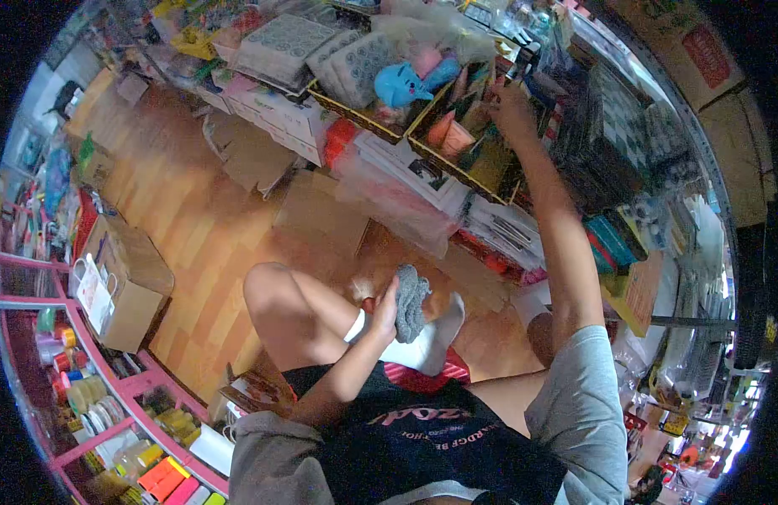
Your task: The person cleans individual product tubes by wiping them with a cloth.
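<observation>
Right hand (511, 105): grip unreadable against the clutter.
Its arm stretches to 1 o'clock, at a basket (456, 168) rim; left hand (385, 313), elbow bent, clasps grey cloth (411, 299) at centre, above socked foot (439, 335).

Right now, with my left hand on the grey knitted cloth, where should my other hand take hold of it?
Pinch the grey knitted cloth at its free upper end, coming from the right. The left hand clasps its left edge, so that end looks clear and floppy.
</observation>
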### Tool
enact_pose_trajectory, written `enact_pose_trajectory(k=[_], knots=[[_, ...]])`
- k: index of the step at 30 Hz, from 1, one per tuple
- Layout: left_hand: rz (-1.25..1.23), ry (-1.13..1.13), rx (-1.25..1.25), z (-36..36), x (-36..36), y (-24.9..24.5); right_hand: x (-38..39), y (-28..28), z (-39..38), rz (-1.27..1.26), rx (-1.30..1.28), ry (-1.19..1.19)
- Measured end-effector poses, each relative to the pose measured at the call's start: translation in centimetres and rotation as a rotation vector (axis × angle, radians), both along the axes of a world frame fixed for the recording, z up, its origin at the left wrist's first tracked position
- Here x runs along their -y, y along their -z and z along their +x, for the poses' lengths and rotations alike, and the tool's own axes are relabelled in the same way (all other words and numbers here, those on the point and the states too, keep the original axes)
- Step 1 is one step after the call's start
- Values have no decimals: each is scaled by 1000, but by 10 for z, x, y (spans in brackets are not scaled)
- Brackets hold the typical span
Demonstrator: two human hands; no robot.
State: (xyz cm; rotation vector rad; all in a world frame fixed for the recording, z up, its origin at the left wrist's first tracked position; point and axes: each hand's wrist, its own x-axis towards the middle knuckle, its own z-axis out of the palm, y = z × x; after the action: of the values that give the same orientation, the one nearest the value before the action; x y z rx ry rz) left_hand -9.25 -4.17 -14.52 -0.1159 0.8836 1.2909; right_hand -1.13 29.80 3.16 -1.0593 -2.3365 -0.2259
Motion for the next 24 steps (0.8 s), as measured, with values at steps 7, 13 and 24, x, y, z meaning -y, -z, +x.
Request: enact_pose_trajectory(k=[7, 13, 24], knots=[[71, 41, 50, 0, 0, 0, 12, -16, 10, -122, -65, 46], [95, 19, 37, 4, -1, 13, 50, -80, 10, -44, -283, 7], [110, -115, 167, 4, 1, 10, 231, -10, 26, -1159, -532, -14]])
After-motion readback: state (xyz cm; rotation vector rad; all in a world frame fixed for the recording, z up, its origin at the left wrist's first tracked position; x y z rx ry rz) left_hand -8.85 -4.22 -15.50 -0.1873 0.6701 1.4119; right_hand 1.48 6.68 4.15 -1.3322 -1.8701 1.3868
